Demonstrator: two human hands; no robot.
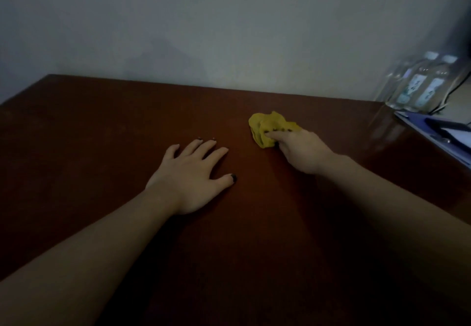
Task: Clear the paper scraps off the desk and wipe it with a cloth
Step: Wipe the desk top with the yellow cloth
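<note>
Two bare hands reach forward over a dark brown wooden surface [102,121] in dim light. The left hand [188,175] lies flat on it, palm down, fingers straight and spread, holding nothing. The right hand [303,152] is further forward and to the right, its fingers curled around one bunched yellow cloth [267,126]. The cloth sits on the surface, right of centre and near the far edge, sticking out ahead and to the left of the fingers. The two hands are apart, with bare wood between them.

At the far right corner stand clear plastic bottles [418,86] with white caps and pale labels. At least two can be counted, though they are blurred. Just in front of them a blue folder [433,131] lies at the right edge. A pale wall [229,32] rises behind the surface.
</note>
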